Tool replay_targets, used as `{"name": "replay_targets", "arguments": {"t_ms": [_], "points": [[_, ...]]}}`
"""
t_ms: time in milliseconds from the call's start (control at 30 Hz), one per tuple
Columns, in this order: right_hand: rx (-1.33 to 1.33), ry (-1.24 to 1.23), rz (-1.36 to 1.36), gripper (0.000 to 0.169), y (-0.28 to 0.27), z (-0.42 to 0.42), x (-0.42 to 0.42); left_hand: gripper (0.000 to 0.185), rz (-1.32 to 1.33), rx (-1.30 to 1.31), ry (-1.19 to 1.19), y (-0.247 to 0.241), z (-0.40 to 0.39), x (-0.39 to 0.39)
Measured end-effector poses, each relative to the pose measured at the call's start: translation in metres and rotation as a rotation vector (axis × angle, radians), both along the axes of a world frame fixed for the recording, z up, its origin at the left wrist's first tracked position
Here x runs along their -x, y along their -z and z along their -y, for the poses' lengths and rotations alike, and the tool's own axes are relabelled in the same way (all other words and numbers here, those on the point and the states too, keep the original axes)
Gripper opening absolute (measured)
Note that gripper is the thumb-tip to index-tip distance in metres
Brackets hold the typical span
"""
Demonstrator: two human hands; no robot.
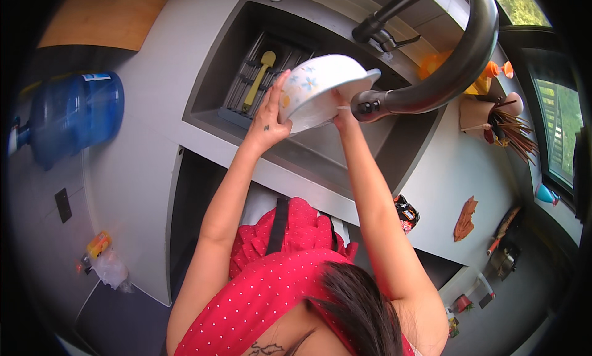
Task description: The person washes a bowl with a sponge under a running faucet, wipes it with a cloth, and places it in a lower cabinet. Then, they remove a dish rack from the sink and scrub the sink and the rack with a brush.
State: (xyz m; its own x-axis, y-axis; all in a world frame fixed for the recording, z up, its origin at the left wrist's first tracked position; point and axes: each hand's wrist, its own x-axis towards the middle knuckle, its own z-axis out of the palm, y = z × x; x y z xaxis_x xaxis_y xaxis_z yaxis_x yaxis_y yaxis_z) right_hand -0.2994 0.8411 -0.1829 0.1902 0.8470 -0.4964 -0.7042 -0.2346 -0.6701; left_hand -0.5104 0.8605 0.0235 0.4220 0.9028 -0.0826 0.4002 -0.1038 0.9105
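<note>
A white enamel-like basin point(323, 88) with blue and yellow flower prints is tilted on its side above the dark kitchen sink point(199, 95). My left hand point(270, 118) holds its outer wall, fingers spread along the side and thumb near the rim. My right hand point(342, 118) reaches to the inner side of the basin. Its fingers are partly hidden, so its grip is unclear. The black faucet's spray head point(370, 106) hangs just right of that hand. Behind the basin, a yellow-green spatula point(258, 81) lies on a rack point(233, 118) in the sink.
On the right counter stand a holder point(474, 113) with chopsticks point(513, 129) and an orange-capped bottle point(481, 84). A brown cloth-like piece point(465, 219) and a black package point(407, 215) lie nearer. To the left is a large blue water jug point(76, 115). The faucet neck point(481, 46) arches over the sink's right side.
</note>
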Motion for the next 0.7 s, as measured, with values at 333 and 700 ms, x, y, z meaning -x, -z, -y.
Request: {"name": "replay_targets", "arguments": {"t_ms": [333, 700], "points": [[-0.393, -0.223, 0.584, 0.042, -0.083, 0.001, -0.056, 0.091, 0.017, -0.274, 0.123, 0.033, -0.012, 0.037], [-0.330, -0.122, 1.851, 0.029, -0.129, 0.045, -0.096, 0.063, 0.418, 0.494, -0.188, 0.159, 0.015, -0.050]]}}
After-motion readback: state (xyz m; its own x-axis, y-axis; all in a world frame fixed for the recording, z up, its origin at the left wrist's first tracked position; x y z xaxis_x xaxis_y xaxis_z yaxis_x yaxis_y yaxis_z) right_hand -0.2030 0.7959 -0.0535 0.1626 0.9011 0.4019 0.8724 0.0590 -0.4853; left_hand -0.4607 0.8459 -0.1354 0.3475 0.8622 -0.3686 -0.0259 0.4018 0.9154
